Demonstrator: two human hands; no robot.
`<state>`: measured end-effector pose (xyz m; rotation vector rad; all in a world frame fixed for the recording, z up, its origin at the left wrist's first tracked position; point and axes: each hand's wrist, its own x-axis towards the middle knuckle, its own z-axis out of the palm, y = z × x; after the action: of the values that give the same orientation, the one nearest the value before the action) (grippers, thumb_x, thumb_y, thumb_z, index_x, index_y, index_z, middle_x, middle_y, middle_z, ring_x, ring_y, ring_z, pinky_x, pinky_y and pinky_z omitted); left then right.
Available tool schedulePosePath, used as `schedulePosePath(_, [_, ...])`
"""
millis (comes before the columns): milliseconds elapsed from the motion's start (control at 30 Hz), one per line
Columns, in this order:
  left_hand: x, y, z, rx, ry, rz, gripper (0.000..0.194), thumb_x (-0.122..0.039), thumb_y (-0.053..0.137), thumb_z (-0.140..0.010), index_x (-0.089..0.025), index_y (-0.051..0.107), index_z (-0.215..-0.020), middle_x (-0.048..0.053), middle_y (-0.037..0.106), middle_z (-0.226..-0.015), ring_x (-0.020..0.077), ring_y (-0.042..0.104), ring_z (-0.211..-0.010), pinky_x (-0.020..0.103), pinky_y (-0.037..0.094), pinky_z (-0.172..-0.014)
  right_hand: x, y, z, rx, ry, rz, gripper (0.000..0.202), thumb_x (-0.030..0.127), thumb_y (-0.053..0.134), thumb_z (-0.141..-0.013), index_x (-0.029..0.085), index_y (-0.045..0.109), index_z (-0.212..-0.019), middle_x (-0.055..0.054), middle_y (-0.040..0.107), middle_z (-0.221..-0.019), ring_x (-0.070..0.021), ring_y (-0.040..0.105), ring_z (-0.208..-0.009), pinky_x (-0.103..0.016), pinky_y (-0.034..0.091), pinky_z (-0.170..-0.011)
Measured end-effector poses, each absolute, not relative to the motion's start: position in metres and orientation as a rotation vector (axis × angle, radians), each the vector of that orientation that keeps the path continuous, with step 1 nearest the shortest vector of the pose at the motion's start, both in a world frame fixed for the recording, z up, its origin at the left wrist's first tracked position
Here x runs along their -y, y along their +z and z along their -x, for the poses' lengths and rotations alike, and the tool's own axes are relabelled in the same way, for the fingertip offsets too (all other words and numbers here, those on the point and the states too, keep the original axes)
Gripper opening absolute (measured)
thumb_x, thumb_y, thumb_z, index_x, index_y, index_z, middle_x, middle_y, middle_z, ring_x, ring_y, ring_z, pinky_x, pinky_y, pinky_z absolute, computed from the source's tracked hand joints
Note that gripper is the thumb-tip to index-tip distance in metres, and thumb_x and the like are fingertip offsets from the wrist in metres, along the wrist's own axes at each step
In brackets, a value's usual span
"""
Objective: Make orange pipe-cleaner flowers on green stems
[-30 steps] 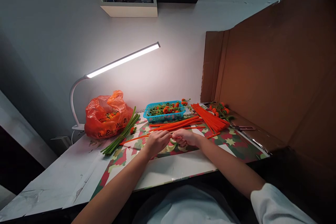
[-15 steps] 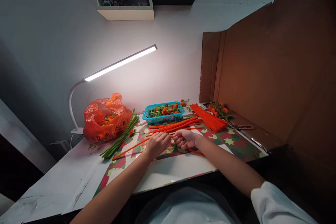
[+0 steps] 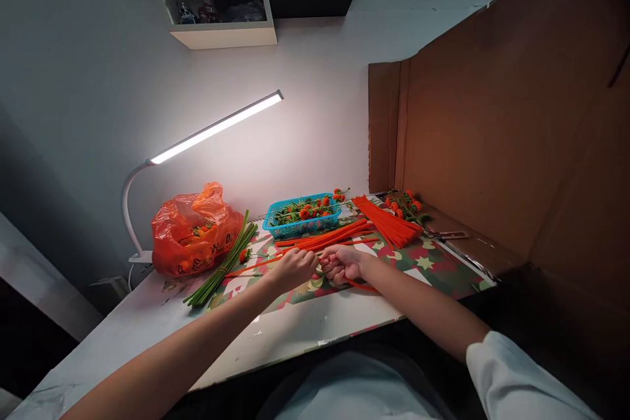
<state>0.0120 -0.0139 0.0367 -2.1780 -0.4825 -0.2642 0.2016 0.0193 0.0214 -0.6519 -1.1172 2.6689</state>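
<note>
My left hand (image 3: 298, 267) and my right hand (image 3: 342, 264) meet over the front of the patterned sheet, both with fingers closed. An orange pipe cleaner (image 3: 361, 285) runs out below my right hand, and another orange length (image 3: 253, 267) sticks out to the left past my left hand. What lies between the fingertips is mostly hidden. Just behind the hands is a loose pile of orange pipe cleaners (image 3: 327, 237). A fanned bundle of them (image 3: 388, 223) lies further right. To the left rests a tied bundle of green stems (image 3: 221, 269), beside a single orange flower (image 3: 245, 254).
A blue basket (image 3: 280, 231) at the back holds orange flowers with green stems. An orange plastic bag (image 3: 172, 236) stands left, near a lit desk lamp (image 3: 219, 126). More orange flowers (image 3: 403, 205) lie back right, by a cardboard wall (image 3: 467, 125). A shelf (image 3: 226, 37) hangs above.
The camera view has shifted slightly. My hands stay together, and the orange length on the left now reaches less far toward the front. My left forearm lies lower and further left in view.
</note>
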Motion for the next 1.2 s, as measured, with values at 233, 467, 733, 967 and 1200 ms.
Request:
schedulePosePath(233, [0.017, 0.063, -0.013, 0.407, -0.181, 2.178, 0.027, 0.001, 0.039, -0.085, -0.016, 0.050, -0.068, 0.001, 0.050, -0.058, 0.0127, 0.047, -0.048, 0.031, 0.027, -0.048, -0.019, 0.026, -0.205, 1.078, 2.624, 0.530, 0.028, 0.020, 0.046, -0.080, 0.019, 0.030, -0.058, 0.009, 0.028, -0.043, -0.0050, 0.018, -0.036, -0.016, 0.019, -0.034])
schedulePosePath(467, [0.012, 0.072, -0.022, 0.434, -0.083, 2.269, 0.023, 0.002, 0.042, -0.084, -0.015, 0.051, -0.071, 0.002, 0.053, -0.060, 0.0130, 0.052, -0.052, 0.028, 0.030, -0.048, -0.019, 0.032, -0.212, 1.137, 2.586, 0.564, 0.022, 0.018, 0.046, -0.078, 0.018, 0.035, -0.059, 0.010, 0.027, -0.042, -0.0051, 0.015, -0.037, -0.016, 0.019, -0.036])
schedulePosePath(733, [0.016, 0.085, -0.021, 0.597, 0.016, 2.433, 0.016, -0.010, 0.053, -0.082, -0.015, 0.056, -0.068, 0.002, 0.061, -0.061, 0.0130, 0.055, -0.049, 0.026, 0.027, -0.042, -0.013, 0.035, -0.207, 1.258, 2.506, 0.611, 0.023, 0.016, 0.044, -0.079, 0.018, 0.035, -0.058, 0.010, 0.026, -0.041, -0.0057, 0.014, -0.037, -0.017, 0.018, -0.036])
schedulePosePath(967, [0.016, 0.083, -0.019, 0.694, 0.027, 2.581, 0.014, -0.014, 0.054, -0.081, -0.016, 0.058, -0.068, 0.001, 0.063, -0.062, 0.0121, 0.056, -0.049, 0.025, 0.028, -0.042, -0.015, 0.028, -0.204, 1.367, 2.483, 0.657, 0.028, 0.017, 0.045, -0.081, 0.019, 0.030, -0.057, 0.009, 0.027, -0.043, -0.0054, 0.014, -0.036, -0.018, 0.017, -0.035])
schedulePosePath(1200, [0.013, 0.075, -0.015, 0.730, -0.059, 2.693, 0.016, -0.017, 0.053, -0.082, -0.017, 0.058, -0.067, 0.001, 0.065, -0.063, 0.0140, 0.059, -0.051, 0.024, 0.033, -0.045, -0.017, 0.023, -0.203, 1.400, 2.521, 0.694, 0.031, 0.019, 0.046, -0.082, 0.020, 0.027, -0.057, 0.009, 0.024, -0.043, -0.0054, 0.016, -0.036, -0.017, 0.019, -0.034])
